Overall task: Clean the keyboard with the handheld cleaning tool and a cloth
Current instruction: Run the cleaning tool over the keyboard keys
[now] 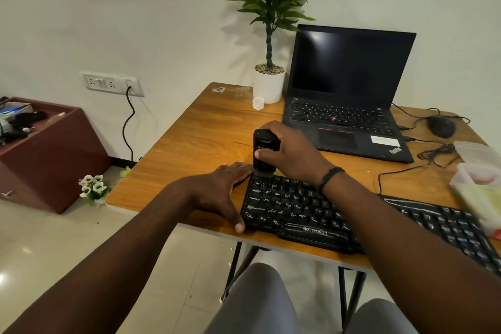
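Observation:
A black Zebronics keyboard (311, 214) lies along the front edge of the wooden table (195, 138). My right hand (290, 152) grips a black handheld cleaning tool (264, 152), held upright with its lower end on the keyboard's top-left corner keys. My left hand (225, 190) lies flat on the table with straight fingers against the keyboard's left end, its thumb at the front-left corner. My right forearm crosses over the middle of the keyboard and hides some keys. No cloth is clearly visible.
An open black laptop (349, 95) stands behind the keyboard, a potted plant (269, 81) and small white cap (258, 103) to its left. A black mouse (441, 126) with cables lies at the right, clear plastic boxes (477, 171) at the right edge. A maroon cabinet (46, 154) stands on the floor at the left.

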